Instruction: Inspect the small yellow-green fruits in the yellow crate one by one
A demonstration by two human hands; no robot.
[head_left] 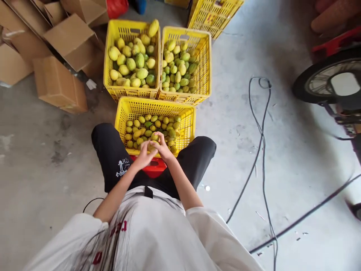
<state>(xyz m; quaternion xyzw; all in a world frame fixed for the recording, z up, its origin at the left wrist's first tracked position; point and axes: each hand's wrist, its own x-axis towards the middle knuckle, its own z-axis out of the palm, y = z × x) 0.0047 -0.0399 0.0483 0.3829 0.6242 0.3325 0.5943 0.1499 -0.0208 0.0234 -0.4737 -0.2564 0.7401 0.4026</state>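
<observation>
Both my hands come together above the near yellow crate [155, 101], which holds several small yellow-green mangoes [138, 133]. My right hand [164, 148] curls its fingers around a mango [154, 137]. From the other side my left hand [144, 155] meets it, fingers bent against the fruit at the right hand's fingertips. The fingers partly cover the held mango, so its full outline is hidden.
Two more yellow crates, a left one [107, 71] with larger mangoes and a right one [208, 67], stand just beyond. Cardboard boxes [58, 84] lie at left. A black cable [263, 150] crosses the floor at right, near a wheel [318, 77]. Something red [153, 171] sits between my knees.
</observation>
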